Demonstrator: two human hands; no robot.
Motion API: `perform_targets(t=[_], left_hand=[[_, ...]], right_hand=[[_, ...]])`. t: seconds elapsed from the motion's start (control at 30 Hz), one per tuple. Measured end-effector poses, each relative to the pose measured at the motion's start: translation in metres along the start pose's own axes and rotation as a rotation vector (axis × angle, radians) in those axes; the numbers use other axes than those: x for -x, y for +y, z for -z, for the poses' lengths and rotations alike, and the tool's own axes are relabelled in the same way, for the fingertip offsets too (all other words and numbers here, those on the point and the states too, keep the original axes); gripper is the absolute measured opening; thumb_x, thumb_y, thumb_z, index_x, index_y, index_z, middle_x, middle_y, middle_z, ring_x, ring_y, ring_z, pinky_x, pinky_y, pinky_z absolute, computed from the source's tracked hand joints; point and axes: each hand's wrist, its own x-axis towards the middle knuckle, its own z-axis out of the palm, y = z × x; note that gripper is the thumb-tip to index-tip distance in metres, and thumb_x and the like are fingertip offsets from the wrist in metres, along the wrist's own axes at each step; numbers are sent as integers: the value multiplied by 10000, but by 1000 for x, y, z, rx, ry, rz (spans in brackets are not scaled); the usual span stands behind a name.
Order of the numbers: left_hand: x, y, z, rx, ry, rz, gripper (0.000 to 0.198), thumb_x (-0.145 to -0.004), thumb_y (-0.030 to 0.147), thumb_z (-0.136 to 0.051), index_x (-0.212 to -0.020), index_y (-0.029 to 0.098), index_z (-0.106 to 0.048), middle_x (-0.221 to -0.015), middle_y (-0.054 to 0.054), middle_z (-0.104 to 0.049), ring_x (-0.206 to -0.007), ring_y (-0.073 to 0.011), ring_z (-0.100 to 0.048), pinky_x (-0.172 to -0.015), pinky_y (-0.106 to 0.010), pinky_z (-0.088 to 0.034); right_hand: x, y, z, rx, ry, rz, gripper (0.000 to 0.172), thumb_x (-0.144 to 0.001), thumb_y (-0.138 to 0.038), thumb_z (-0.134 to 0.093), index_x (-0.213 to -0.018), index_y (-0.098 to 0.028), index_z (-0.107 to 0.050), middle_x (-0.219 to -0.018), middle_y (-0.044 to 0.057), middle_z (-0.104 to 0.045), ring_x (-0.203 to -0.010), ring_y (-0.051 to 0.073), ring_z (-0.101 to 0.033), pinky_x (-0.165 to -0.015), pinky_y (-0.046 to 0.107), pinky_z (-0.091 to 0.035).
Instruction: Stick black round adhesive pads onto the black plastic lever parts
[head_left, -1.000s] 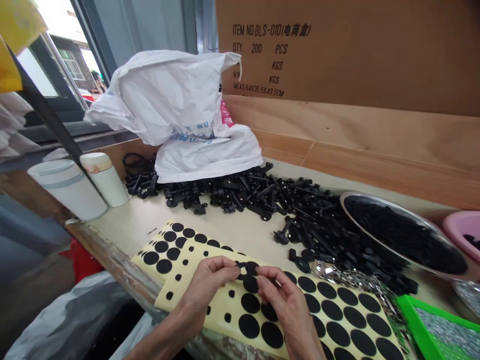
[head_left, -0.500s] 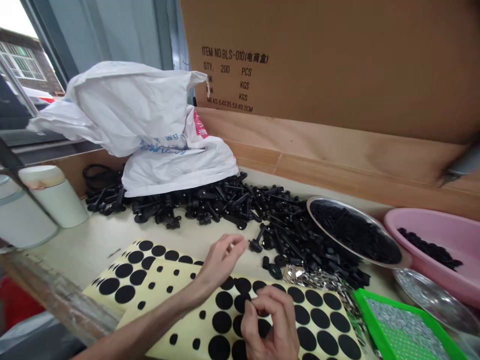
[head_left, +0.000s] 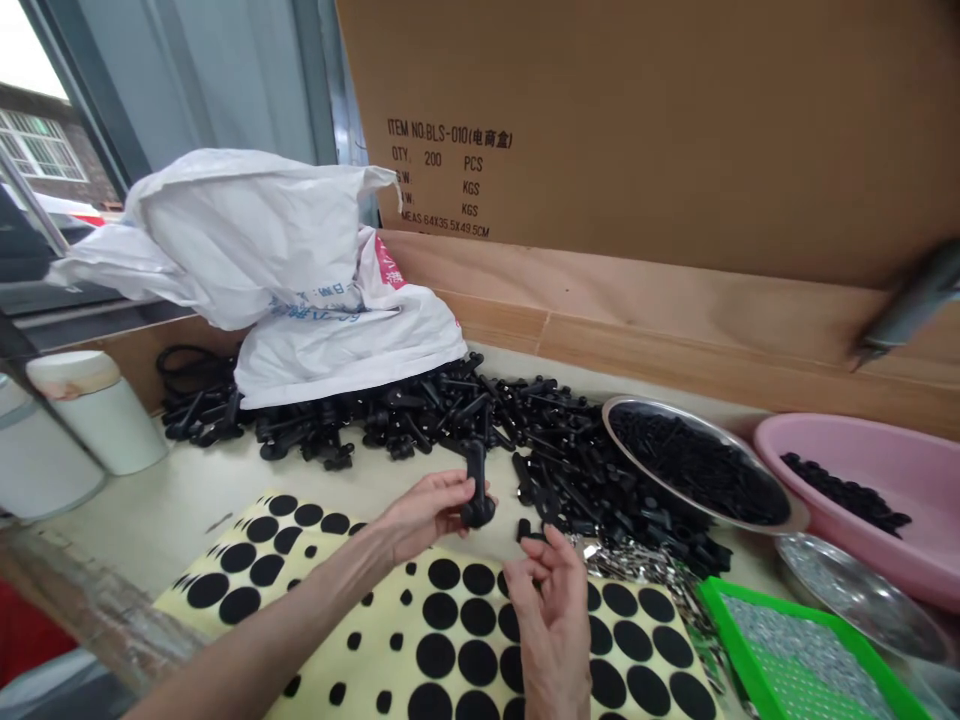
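My left hand [head_left: 431, 515] grips a black plastic part [head_left: 475, 485], a long arm with a round knob at its lower end, held upright above the table. Just right of it, my right hand [head_left: 553, 610] is raised over the sticker sheet with thumb and fingers curled together. A bit of something dark shows between those fingers, too small to make out. Beneath both hands lies a pale yellow sheet of black round stickers [head_left: 478, 662], its left part mostly peeled to small dots. Another sticker sheet [head_left: 240, 605] shows beneath it at the left.
Behind the hands spreads a heap of black plastic parts [head_left: 570, 450], partly under a white sack [head_left: 330, 350]. Rightward stand a metal bowl [head_left: 611, 425], a pink basin [head_left: 825, 430], a green tray [head_left: 750, 655] and metal clips [head_left: 645, 560]. White containers [head_left: 120, 425] stand left.
My left hand has taken a black plastic part from the heap and brought it back toward me. My right hand has lifted off the sticker sheet and turned upward.
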Motion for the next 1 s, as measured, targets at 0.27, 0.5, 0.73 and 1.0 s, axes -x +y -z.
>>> perform_targets(t=[0.27, 0.5, 0.73, 1.0], left_hand=[[82, -7, -25, 592, 27, 64, 312, -805, 354, -693, -1020, 128, -673, -1067, -142, -664, -973, -244, -636, -914, -379, -455], [100, -5, -29, 431, 212, -30, 391, -720, 347, -759, -1042, 159, -642, -1096, -102, -656, -1055, -260, -592, -914, -343, -451], [98, -28, -16, 583, 281, 35, 247, -788, 377, -684, -842, 139, -648, -885, -67, -655, -796, -174, -606, -711, -274, -470], [92, -22, -36, 861, 377, 236, 123, -813, 231, -634, -735, 150, -586, -763, -50, -629, -676, -178, -629, -637, -308, -505]], right_hand=[[16, 16, -4, 276, -221, 217, 578, -848, -303, -598, -1360, -233, -338, -942, 47, -627, -811, 191, -613, -729, 348, -525], [26, 20, -8, 355, -280, 502, 555, -870, -186, -558, -1381, -250, -349, -968, 45, -667, -806, 167, -651, -694, 295, -547], [16, 14, -3, 71, -275, -33, 264, -851, -346, -626, -1050, -191, -548, -799, 20, -628, -675, 141, -605, -631, 268, -532], [27, 12, -10, 216, -358, 121, 720, -728, -284, -730, -1347, -234, -365, -1071, 80, -594, -913, 218, -592, -807, 393, -498]])
